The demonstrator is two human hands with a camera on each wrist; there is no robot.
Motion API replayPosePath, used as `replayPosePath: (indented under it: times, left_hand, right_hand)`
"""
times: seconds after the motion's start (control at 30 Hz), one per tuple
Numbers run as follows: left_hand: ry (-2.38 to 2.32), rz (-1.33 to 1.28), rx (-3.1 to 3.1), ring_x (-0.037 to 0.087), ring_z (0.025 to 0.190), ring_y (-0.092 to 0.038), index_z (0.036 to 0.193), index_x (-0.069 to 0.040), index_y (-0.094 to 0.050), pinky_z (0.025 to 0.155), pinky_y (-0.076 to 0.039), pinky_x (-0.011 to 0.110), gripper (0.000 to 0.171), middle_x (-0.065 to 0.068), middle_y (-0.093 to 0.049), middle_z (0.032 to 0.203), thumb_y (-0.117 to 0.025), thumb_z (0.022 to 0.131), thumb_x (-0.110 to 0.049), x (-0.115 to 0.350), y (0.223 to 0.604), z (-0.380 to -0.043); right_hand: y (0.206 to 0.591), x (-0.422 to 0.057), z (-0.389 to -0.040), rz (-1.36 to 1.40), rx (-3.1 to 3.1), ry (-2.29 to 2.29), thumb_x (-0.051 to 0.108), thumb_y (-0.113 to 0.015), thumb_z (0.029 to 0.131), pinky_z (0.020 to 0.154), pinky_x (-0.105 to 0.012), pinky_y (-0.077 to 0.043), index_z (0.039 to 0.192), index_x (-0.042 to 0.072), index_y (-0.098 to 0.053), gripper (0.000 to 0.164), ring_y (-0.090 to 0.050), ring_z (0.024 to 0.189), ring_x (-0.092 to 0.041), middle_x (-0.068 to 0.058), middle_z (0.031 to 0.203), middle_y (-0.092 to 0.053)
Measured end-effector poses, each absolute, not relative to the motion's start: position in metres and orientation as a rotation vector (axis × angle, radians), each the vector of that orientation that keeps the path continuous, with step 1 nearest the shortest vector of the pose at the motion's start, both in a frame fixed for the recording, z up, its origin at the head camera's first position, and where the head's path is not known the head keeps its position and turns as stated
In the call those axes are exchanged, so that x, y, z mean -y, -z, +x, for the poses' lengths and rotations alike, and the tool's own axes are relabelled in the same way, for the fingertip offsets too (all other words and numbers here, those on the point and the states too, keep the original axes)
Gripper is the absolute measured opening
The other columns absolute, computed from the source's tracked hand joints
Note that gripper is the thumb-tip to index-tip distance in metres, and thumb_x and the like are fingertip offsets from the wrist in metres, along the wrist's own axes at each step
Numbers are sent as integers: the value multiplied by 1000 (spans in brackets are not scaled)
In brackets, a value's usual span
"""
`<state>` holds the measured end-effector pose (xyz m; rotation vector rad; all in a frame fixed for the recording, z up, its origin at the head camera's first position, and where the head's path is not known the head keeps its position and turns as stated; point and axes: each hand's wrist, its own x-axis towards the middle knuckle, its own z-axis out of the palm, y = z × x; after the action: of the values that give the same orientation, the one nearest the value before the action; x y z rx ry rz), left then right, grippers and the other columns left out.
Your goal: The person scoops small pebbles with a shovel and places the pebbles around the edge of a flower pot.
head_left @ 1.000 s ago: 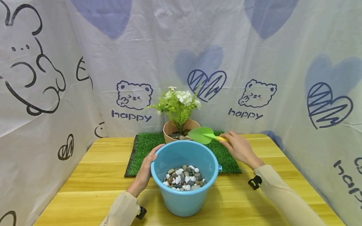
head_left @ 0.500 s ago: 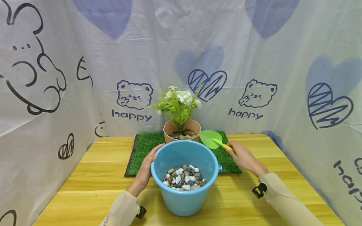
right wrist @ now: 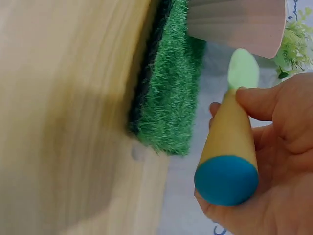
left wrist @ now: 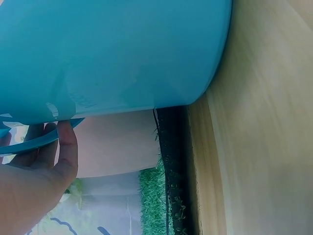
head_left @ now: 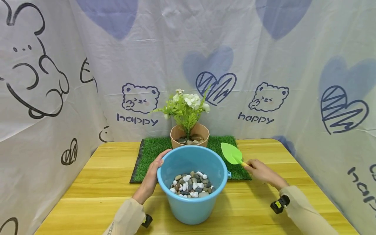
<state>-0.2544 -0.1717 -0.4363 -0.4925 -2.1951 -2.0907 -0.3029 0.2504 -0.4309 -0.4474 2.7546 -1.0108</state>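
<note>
A light blue bucket (head_left: pixel 192 210) stands upright at the middle front, with white, grey and brown pebbles (head_left: pixel 192 184) in its bottom. My left hand (head_left: pixel 151 174) holds the bucket's left rim; in the left wrist view its fingers are bent at the blue rim and handle. To the bucket's right, my right hand (head_left: pixel 264 173) grips a small garden trowel by its yellow handle (right wrist: pixel 229 129), which ends in a blue cap. The bright green blade (head_left: pixel 232 153) points up and left over the turf, with no pebbles showing on it.
Behind the bucket, a peach flowerpot (head_left: pixel 175 135) with stones and a white-flowered plant (head_left: pixel 188 109) stands on a green artificial turf mat (head_left: pixel 152 153). All rest on a wooden table (head_left: pixel 88 182). A printed white curtain (head_left: pixel 176 39) encloses the back and sides.
My right hand has drawn the trowel away from the flowerpot, moving right and toward me. My left hand stays at the bucket's rim, and the bucket has not moved.
</note>
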Motion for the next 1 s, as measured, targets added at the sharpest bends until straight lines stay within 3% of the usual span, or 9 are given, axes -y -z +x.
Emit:
replayPosePath:
  times: [0.23, 0.47, 0.73, 1.0]
  left_hand:
    - [2111, -485, 2183, 40, 123, -54, 148, -23, -42, 95, -47, 52, 51, 12, -48, 147, -31, 100, -34, 172, 436, -254]
    - [2118, -492, 2182, 41, 122, -54, 150, -19, -40, 94, -48, 52, 52, 13, -48, 147, -31, 100, -34, 171, 436, -255]
    - [2100, -506, 2187, 41, 123, -54, 149, -21, -41, 94, -48, 52, 52, 13, -47, 147, -32, 100, -35, 171, 436, -255]
    - [2097, -509, 2181, 39, 125, -52, 149, -21, -41, 96, -47, 48, 52, 12, -47, 148, -31, 100, -34, 171, 436, -256]
  right_hand:
    - [440, -249, -294, -298, -2686, 1069, 24, -56, 99, 54, -29, -34, 89, 1, -60, 26, -35, 56, -14, -2, 67, -44]
    - [450, -241, -286, -256, -2451, 1235, 23, -67, 92, 51, -30, -50, 73, 5, -58, 28, -49, 51, -12, 0, 59, -47]
    - [459, -229, -277, -190, -2494, 1132, 23, -72, 88, 52, -28, -54, 76, 3, -69, 23, -57, 53, -11, -3, 61, -59]
    - [465, -221, -275, -193, -2521, 1087, 27, -74, 85, 50, -26, -53, 71, 5, -70, 27, -57, 50, -10, -2, 57, -60]
